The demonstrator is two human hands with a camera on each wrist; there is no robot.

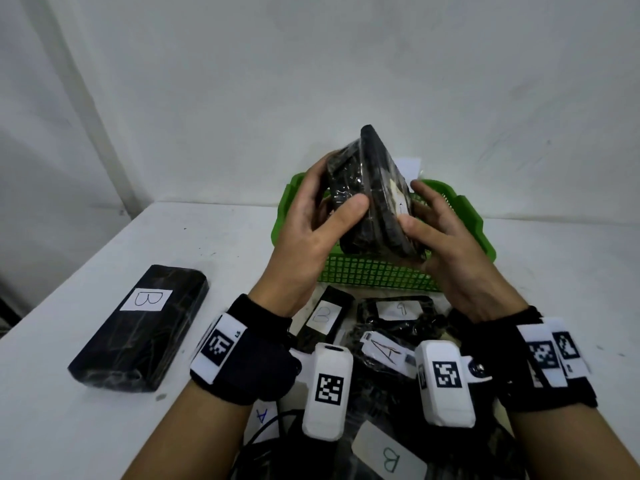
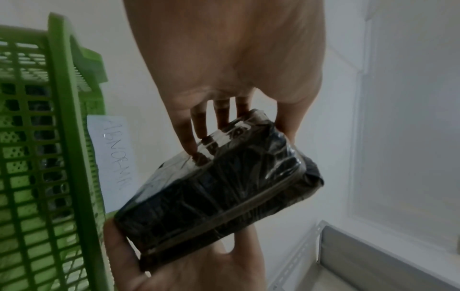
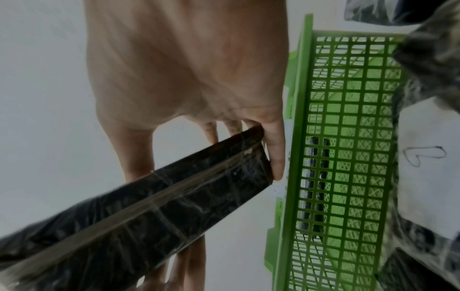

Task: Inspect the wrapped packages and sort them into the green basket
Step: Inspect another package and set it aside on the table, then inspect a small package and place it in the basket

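Holding: black package (image 1: 374,192), both hands, raised over green basket (image 1: 381,271)
Left hand (image 1: 311,220): thumb and fingers curled round its left side
Right hand (image 1: 446,244): fingers clasp its right edge
Package: flat slab, glossy crinkled film wrap, white label
Axis: long axis near upright, top tilted away
Basket: plastic lattice, on white table (image 1: 104,258)

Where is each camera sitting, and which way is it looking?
Head: worn on the head, looking forward and down at the table; shows both forearms, the left hand and right hand holding the black wrapped package over the green basket.
Left wrist: on the left wrist, looking along the left hand to the package.
Right wrist: on the right wrist, looking along the right hand to the package.
Shared: all three views show the package and the basket.
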